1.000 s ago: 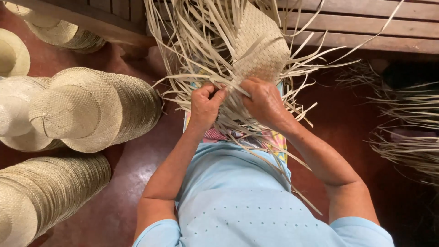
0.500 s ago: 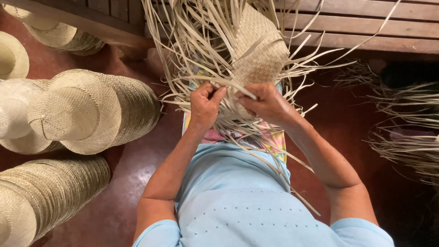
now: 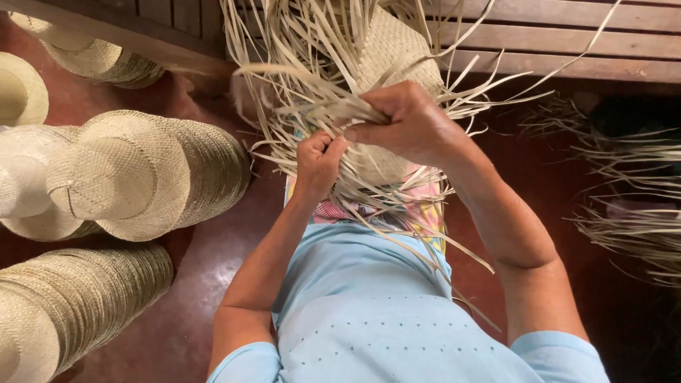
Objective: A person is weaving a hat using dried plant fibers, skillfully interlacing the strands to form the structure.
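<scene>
Half-woven straw hat (image 3: 397, 50) sits frame centre, over my lap. My left hand (image 3: 319, 162) and right hand (image 3: 411, 124) both pinch loose strips (image 3: 298, 85) — light, springy, crease-prone, so I grip near the weave.

Two bare hands are in view: the left hand (image 3: 319, 162) and the right hand (image 3: 411, 124). Between them is one half-woven pale straw hat with loose palm strips sticking out all round (image 3: 397, 50). On the dark red floor (image 3: 206, 284) lie four nested stacks of finished pale woven straw hats: one at the top left (image 3: 99, 60), one in the middle left (image 3: 149, 174), one white-tinged stack just behind it (image 3: 25, 177), one at the bottom left (image 3: 78, 305). One single cream hat (image 3: 18, 92) sits at the left edge. At the right, one heap of loose dry straw strips (image 3: 631, 213); individual strips are too many to count.
</scene>
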